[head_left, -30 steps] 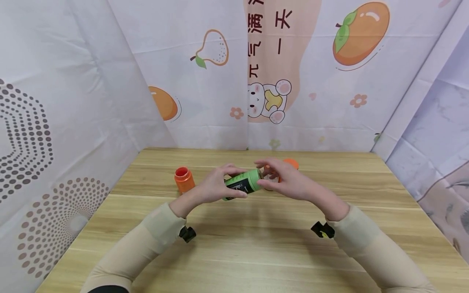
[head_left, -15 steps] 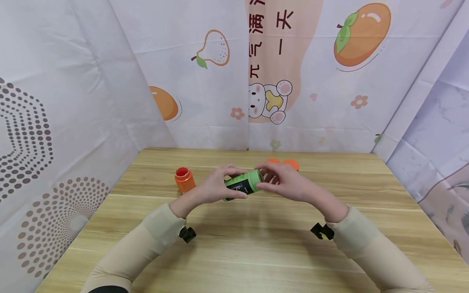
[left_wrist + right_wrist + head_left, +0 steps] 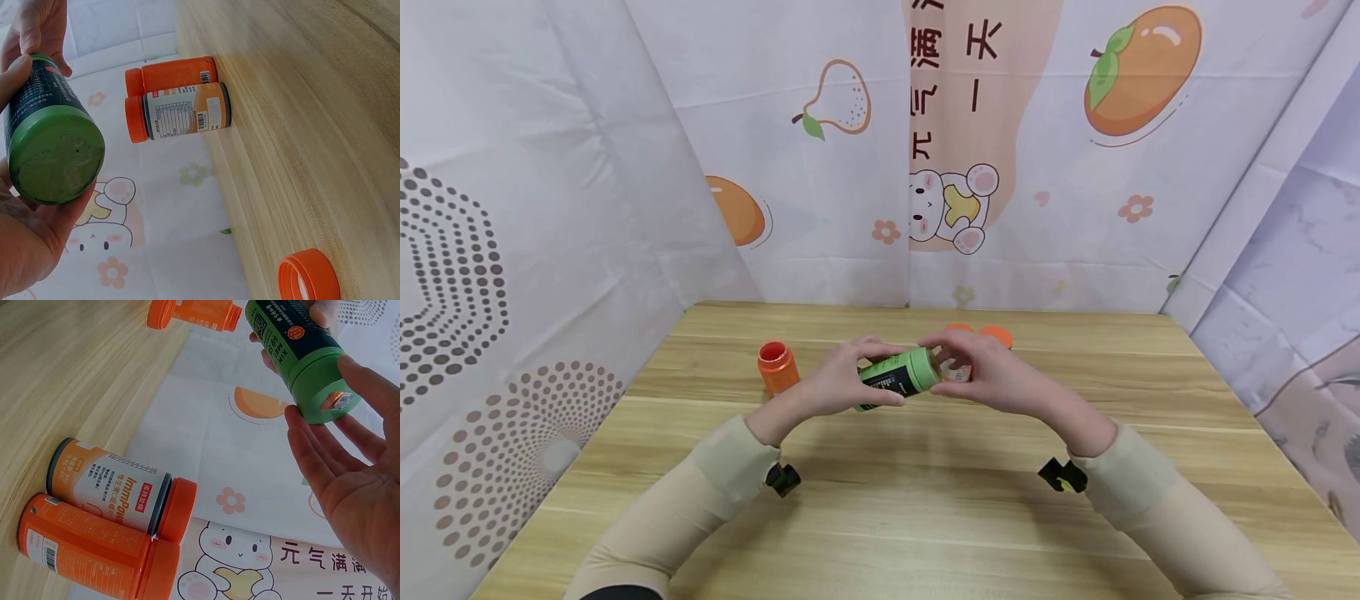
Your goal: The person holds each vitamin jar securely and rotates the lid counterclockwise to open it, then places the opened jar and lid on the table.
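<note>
Beige sleeves [image 3: 715,475] are nearest; beyond, above the tabletop [image 3: 910,521], the left grip [image 3: 835,383] curls round a tilted green bottle [image 3: 891,379] while the right grip [image 3: 994,371] pinches its lid end [image 3: 312,387]. Farther left stands an uncapped orange bottle [image 3: 780,373]; farthest, right of centre, two orange-lidded bottles [image 3: 119,486] stand side by side.

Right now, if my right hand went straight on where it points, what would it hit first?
Most likely the green bottle in your left hand; your right hand is close to its end, though actual contact is unclear.
</note>
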A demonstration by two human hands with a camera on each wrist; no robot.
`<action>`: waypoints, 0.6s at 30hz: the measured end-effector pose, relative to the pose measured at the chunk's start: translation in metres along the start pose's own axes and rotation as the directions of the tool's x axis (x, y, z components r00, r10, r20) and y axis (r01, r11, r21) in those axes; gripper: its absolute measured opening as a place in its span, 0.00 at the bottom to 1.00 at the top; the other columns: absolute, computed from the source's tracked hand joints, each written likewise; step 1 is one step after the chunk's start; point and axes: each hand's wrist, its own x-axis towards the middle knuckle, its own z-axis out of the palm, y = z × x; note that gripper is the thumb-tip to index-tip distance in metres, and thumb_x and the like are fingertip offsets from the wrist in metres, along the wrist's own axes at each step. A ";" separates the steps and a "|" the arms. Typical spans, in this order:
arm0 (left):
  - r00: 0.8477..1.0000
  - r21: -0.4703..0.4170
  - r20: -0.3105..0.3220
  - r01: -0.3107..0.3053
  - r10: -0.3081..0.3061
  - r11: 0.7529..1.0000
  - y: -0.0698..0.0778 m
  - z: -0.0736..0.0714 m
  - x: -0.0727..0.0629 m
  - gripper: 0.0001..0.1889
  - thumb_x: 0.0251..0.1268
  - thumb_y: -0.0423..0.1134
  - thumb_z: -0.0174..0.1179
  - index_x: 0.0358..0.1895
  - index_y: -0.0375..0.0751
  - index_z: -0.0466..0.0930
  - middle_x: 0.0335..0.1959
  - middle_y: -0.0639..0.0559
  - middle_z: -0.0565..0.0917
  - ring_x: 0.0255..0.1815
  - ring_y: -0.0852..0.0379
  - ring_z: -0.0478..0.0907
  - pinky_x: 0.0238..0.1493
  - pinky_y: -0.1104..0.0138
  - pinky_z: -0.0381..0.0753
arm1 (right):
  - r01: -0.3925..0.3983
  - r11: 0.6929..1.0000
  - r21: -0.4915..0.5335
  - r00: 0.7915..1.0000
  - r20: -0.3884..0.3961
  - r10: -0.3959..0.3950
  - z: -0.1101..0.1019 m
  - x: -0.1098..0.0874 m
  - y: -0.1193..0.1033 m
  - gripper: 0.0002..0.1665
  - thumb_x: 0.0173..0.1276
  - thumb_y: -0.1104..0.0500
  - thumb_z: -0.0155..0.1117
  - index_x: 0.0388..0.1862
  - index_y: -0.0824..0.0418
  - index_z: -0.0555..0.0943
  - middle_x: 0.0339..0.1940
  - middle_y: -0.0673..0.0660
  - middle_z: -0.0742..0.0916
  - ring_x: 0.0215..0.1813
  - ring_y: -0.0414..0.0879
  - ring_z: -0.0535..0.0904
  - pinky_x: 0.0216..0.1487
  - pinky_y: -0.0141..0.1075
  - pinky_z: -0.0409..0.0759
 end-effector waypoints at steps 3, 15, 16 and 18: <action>1.000 0.011 -0.004 0.002 -0.002 1.000 0.000 0.000 0.000 0.32 0.49 0.47 0.76 0.61 0.48 0.78 0.47 0.57 0.77 0.46 0.55 0.74 0.42 0.64 0.80 | 0.008 1.000 -0.011 1.000 0.000 -0.008 0.000 0.000 0.002 0.34 0.57 0.65 0.75 0.62 0.62 0.72 0.51 0.53 0.80 0.48 0.44 0.81 0.31 0.36 0.82; 1.000 0.021 -0.008 0.025 -0.025 0.999 0.001 0.003 0.001 0.32 0.48 0.47 0.77 0.60 0.47 0.78 0.49 0.57 0.79 0.46 0.57 0.75 0.42 0.64 0.80 | -0.190 0.982 -0.001 0.981 0.040 0.190 0.000 0.003 -0.003 0.36 0.69 0.51 0.65 0.71 0.59 0.64 0.56 0.57 0.78 0.47 0.44 0.81 0.45 0.39 0.80; 1.000 0.017 -0.005 0.020 -0.020 1.000 0.001 0.003 0.001 0.32 0.48 0.46 0.77 0.60 0.46 0.78 0.49 0.57 0.79 0.46 0.56 0.75 0.42 0.64 0.80 | -0.194 0.981 -0.009 0.980 0.041 0.194 0.000 0.003 -0.004 0.36 0.69 0.50 0.65 0.70 0.59 0.64 0.55 0.56 0.79 0.46 0.44 0.81 0.44 0.39 0.80; 1.000 0.011 0.000 0.018 -0.018 1.000 0.002 0.003 0.001 0.32 0.48 0.46 0.77 0.60 0.45 0.78 0.49 0.57 0.79 0.46 0.56 0.75 0.42 0.64 0.80 | -0.192 0.981 -0.020 0.980 0.042 0.193 0.001 0.003 -0.004 0.35 0.68 0.51 0.66 0.69 0.60 0.66 0.51 0.55 0.80 0.43 0.42 0.81 0.43 0.40 0.81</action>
